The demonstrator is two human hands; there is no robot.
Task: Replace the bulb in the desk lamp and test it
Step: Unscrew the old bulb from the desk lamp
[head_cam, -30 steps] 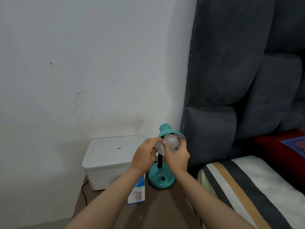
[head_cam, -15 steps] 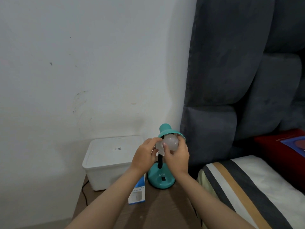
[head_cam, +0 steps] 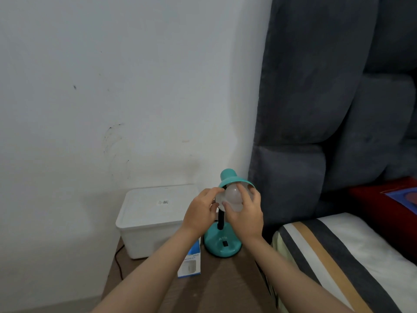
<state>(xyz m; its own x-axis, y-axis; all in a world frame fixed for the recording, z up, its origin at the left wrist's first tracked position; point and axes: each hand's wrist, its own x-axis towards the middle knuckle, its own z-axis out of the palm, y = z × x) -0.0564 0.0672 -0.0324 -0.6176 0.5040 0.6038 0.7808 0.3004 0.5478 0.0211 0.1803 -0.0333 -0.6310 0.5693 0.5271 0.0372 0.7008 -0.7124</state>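
A teal desk lamp point(head_cam: 222, 243) stands on a brown bedside table point(head_cam: 216, 288), its shade point(head_cam: 230, 178) tilted toward me. A frosted white bulb point(head_cam: 233, 196) sits in the mouth of the shade. My right hand point(head_cam: 247, 213) wraps its fingers around the bulb from the right and below. My left hand point(head_cam: 200, 210) holds the shade's left rim, fingertips touching beside the bulb. The bulb's base and the socket are hidden inside the shade. A blue and white bulb box point(head_cam: 189, 262) lies on the table under my left forearm.
A white lidded plastic box point(head_cam: 151, 213) stands at the table's back left against the wall, with a black cord point(head_cam: 118, 260) trailing down beside it. A dark grey padded headboard point(head_cam: 316, 132) and a striped pillow point(head_cam: 338, 256) lie close on the right.
My right hand's fingers have shifted round the bulb, now reaching further over its top. The left hand and the lamp stay where they were.
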